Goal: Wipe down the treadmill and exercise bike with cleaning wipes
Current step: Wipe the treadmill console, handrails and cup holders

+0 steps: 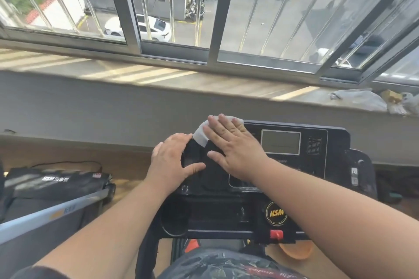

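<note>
Your right hand (229,145) flat, fingers spread, pressing wipe (202,134) onto treadmill console (317,158) top-left corner. Left hand (172,161) open, steadying left edge. Uncleaned display lies right, long axis sideways.

Treadmill console (294,165): black, facing up toward the camera, set just below the window sill. Grey rectangular display (280,142) in the upper middle, blank. Round yellow HSM logo on the lower panel, red safety key (276,234) on the bottom edge. Cleaning wipe (202,135): white, crumpled, lying over the console's top-left corner, mostly covered by a flat hand.
</note>
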